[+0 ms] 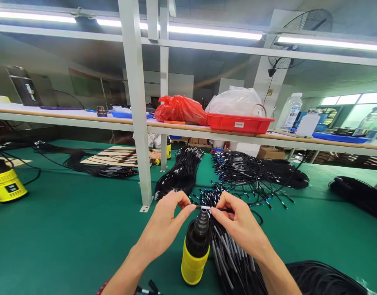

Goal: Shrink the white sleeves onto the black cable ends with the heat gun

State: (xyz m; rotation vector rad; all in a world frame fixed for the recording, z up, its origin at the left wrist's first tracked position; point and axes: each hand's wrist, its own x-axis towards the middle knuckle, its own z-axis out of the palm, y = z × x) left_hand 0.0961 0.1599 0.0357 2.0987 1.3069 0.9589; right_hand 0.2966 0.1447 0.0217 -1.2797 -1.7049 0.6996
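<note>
my left hand [165, 223] and right hand [242, 223] pinch a probably light, bendy cable [198, 207], best gripped beside its white sleeve [206, 207], above the heat gun [195, 259].

Workshop, with cable bundles [237, 168] lining green benches [84, 229].

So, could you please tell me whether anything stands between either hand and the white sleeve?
Nothing visible does; the left hand and right hand pinch the black cable either side of the white sleeve, above the yellow tool.
</note>
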